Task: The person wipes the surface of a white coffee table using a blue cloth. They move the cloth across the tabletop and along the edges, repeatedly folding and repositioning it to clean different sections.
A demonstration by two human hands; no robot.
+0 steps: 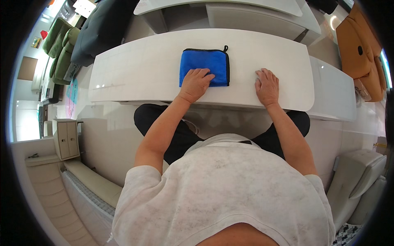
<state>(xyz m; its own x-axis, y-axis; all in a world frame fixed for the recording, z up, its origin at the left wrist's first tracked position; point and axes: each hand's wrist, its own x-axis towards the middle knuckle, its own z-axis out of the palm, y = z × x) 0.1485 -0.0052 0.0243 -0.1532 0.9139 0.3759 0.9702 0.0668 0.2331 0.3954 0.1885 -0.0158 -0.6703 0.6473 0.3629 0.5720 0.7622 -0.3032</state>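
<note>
A folded blue microfibre cloth (204,60) with black edging lies flat on a white tabletop (138,70). Its small black hanging loop sticks out at the far right corner. My left hand (196,83) rests on the near edge of the cloth, fingers slightly curled and pointing away from me. Whether those fingers pinch the fabric or only press on it, I cannot tell. To the right of the cloth, my right hand (267,86) lies palm down on the bare tabletop, holding nothing, its fingers partly bent and a little apart.
Beyond the far edge stands another white table (246,15). A lower white surface (332,89) adjoins on the right. Dark upholstered seating (101,30) and a green recliner (63,49) are at left, an orange recliner (357,46) at right. My knees are by the table's near edge.
</note>
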